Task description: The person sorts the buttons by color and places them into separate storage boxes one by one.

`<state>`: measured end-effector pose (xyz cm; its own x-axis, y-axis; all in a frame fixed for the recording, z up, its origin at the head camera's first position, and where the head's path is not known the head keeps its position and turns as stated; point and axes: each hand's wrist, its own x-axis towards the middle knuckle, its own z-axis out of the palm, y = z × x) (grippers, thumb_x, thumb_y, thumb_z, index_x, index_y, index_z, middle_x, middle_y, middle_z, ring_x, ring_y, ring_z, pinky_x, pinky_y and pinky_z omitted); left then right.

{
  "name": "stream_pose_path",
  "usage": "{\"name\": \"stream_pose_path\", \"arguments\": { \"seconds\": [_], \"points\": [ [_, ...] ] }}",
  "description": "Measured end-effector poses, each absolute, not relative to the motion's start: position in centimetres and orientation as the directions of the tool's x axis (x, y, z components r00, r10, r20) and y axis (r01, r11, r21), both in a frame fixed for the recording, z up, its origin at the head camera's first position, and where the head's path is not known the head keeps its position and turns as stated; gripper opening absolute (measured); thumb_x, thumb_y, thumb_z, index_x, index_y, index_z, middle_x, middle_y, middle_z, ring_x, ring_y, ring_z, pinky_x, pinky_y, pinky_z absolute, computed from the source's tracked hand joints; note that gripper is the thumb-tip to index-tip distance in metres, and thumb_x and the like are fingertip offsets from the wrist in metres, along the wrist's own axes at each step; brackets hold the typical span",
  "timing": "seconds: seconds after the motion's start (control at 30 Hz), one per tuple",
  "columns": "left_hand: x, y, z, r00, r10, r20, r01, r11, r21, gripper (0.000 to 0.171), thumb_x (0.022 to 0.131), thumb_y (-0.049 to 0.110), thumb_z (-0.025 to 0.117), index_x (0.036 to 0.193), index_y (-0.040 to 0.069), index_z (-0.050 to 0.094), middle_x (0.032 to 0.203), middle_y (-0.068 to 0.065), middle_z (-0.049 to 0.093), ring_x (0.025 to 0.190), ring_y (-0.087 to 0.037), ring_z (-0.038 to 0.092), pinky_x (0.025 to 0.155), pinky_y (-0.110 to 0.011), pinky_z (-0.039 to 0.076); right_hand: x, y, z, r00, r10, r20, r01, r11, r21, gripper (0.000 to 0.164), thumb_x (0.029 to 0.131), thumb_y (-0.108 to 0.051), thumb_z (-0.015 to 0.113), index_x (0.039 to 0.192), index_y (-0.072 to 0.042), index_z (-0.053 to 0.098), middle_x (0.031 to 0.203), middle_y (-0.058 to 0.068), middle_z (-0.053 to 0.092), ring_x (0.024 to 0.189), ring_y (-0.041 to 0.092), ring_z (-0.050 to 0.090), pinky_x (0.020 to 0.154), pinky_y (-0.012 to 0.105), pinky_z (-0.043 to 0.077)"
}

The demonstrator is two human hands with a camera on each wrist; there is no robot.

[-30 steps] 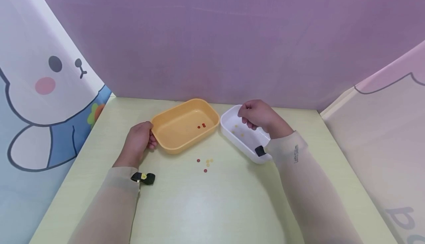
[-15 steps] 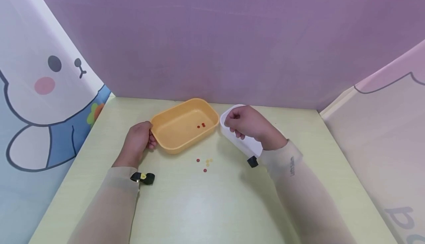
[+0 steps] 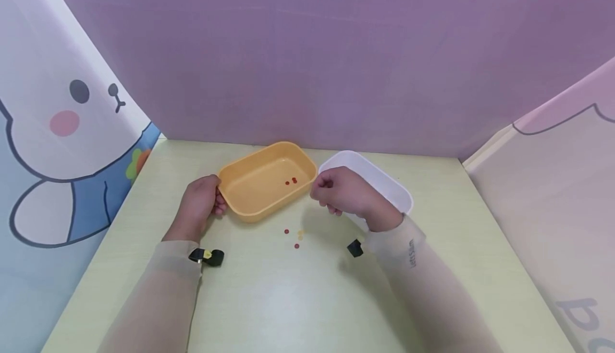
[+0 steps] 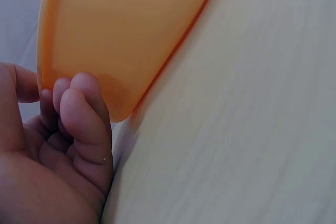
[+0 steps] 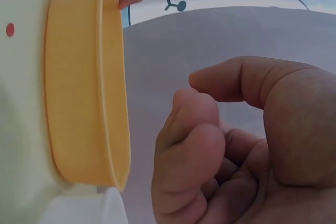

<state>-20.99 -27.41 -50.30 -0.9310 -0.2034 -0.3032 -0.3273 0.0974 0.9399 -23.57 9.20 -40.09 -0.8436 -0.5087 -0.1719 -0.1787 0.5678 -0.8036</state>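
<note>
My left hand (image 3: 199, 201) holds the near-left end of a yellow plastic tray (image 3: 254, 185), thumb at the rim and fingers bent against the outer wall. Several small red discs (image 3: 294, 180) lie inside this tray. My right hand (image 3: 343, 193) hovers over the left part of a white tray (image 3: 386, 182), fingertips near the yellow tray's right end. Its fingers and thumb are loosely curled, and nothing shows between them in the right wrist view. On the table in front lie a red disc (image 3: 286, 231), another red disc (image 3: 297, 246) and small yellow discs (image 3: 300, 233).
The two trays stand close together at the back of a pale table (image 3: 269, 294). Behind them rises a purple cloth wall (image 3: 307, 64). A rabbit-printed panel (image 3: 43, 182) closes the left side, a pale panel (image 3: 557, 209) the right. My right arm covers part of the white tray.
My right hand has moved left and toward me, from over the white tray's inside to beside the yellow tray. The yellow discs in the white tray are now hidden. My left hand stays put.
</note>
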Motion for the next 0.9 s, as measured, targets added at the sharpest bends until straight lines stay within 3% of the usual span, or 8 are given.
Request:
{"name": "stream_pose_path", "arguments": {
  "seconds": [0.33,0.9],
  "points": [
    [-21.0,-27.3,-50.2,-0.931,-0.202,-0.304,-0.329,0.104,0.939,0.044,0.113,0.04,0.037,0.114,0.004,0.062,0.084,0.0,0.066,0.073,-0.017,0.066,0.069,-0.031,0.063,-22.5,7.8,-42.0,-0.813,-0.544,-0.208,-0.182,0.577,-0.796,0.015,0.105,-0.022,0.071,0.104,-0.009,0.079,0.08,0.003,0.068,0.059,0.016,0.059,0.057,0.031,0.056],
    [-21.0,-27.2,-50.3,-0.931,-0.201,-0.304,-0.326,0.089,0.941,0.042,0.112,0.038,0.038,0.113,0.004,0.061,0.082,0.0,0.066,0.071,-0.017,0.065,0.066,-0.031,0.062,-22.0,5.9,-45.4,-0.803,-0.558,-0.21,-0.225,0.609,-0.76,0.008,0.102,-0.018,0.073,0.096,-0.02,0.077,0.08,-0.001,0.069,0.058,0.015,0.059,0.053,0.028,0.052]
  ]
}}
